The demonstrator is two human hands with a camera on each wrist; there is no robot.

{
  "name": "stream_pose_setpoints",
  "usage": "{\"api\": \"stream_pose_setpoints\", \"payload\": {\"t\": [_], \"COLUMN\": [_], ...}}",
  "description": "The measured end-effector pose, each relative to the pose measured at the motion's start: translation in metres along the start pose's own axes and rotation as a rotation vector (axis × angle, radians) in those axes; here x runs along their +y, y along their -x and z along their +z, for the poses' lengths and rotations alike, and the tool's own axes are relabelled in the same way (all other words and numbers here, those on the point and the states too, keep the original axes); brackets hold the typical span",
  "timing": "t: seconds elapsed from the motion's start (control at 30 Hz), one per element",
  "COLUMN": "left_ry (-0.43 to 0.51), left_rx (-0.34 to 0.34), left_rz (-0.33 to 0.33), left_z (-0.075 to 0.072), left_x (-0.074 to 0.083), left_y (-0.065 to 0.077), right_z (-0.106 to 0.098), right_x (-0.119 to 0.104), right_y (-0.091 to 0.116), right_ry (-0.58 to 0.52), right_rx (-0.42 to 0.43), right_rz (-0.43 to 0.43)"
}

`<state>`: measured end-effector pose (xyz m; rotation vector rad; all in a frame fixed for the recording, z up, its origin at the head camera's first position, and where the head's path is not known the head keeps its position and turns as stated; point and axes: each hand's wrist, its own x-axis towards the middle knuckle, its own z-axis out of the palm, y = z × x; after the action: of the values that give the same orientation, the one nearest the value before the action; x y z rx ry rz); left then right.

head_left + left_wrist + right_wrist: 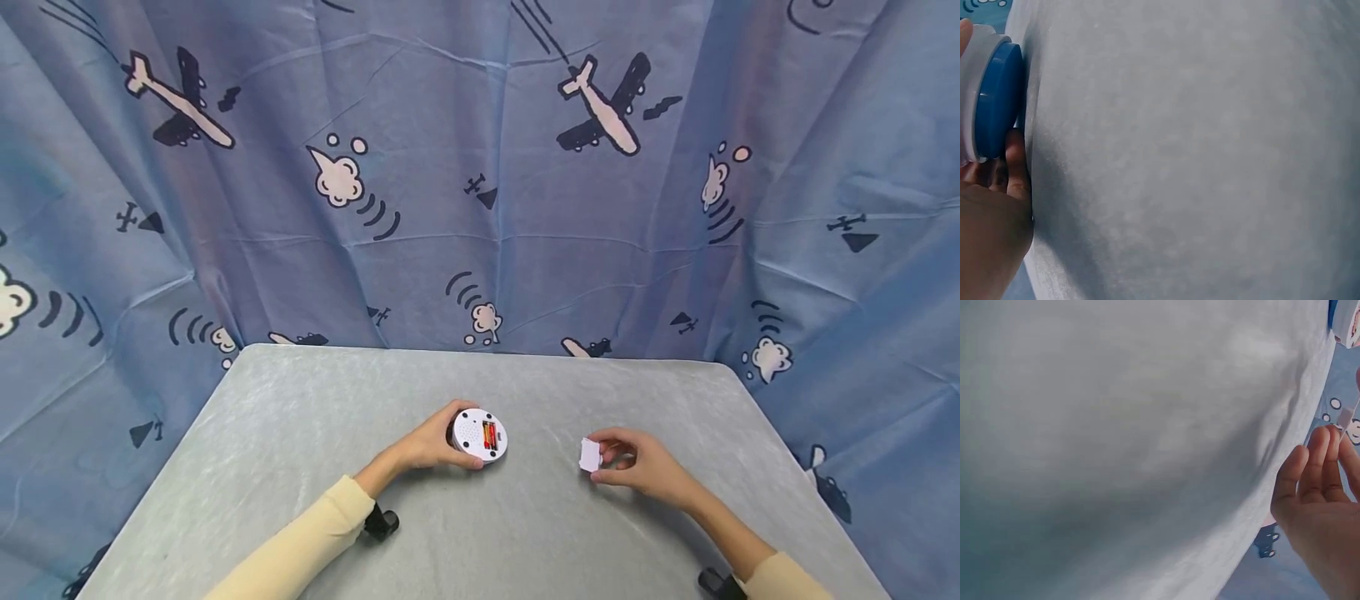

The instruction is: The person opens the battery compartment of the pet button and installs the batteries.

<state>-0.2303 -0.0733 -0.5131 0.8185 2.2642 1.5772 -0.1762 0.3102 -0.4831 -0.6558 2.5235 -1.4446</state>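
Note:
A round white device [468, 429] lies with its underside up, showing batteries [490, 435] in an uncovered compartment, small dark feet and a patch of tiny holes. My left hand [435, 440] grips it from the left, thumb at the near side and fingers round the far side. In the left wrist view the device's blue part [1000, 100] faces the table. To the right, my right hand [637, 467] pinches a small white battery cover [590, 455] between thumb and fingers, apart from the device. The right wrist view catches only a thin edge of this cover [1346, 417].
A grey-covered table [360, 383] with rounded far corners carries everything. Behind it hangs a blue curtain [435, 108] printed with airplanes and clouds. Dark wrist cameras show at the left cuff [382, 523] and right cuff [720, 583].

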Motion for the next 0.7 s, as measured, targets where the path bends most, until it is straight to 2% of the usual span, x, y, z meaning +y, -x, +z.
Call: {"api": "stream_pose_setpoints", "payload": {"t": [0.17,0.4,0.7], "left_ry": [0.004,0.02,0.013], "left_rx": [-0.014,-0.055,-0.028], "left_rz": [0.01,0.016,-0.002], "left_z": [-0.003,-0.005,-0.003], "left_x": [0.0,-0.001,0.001], "left_y": [0.001,0.0,0.0], "right_z": [0.006,0.026,0.043], "right_x": [-0.007,-0.016,-0.018], "right_y": [-0.027,-0.062,-0.093], "right_ry": [0.014,0.001,0.005], "right_rx": [-0.028,-0.069,-0.099], "right_rz": [-0.043,-0.092,-0.114]}}
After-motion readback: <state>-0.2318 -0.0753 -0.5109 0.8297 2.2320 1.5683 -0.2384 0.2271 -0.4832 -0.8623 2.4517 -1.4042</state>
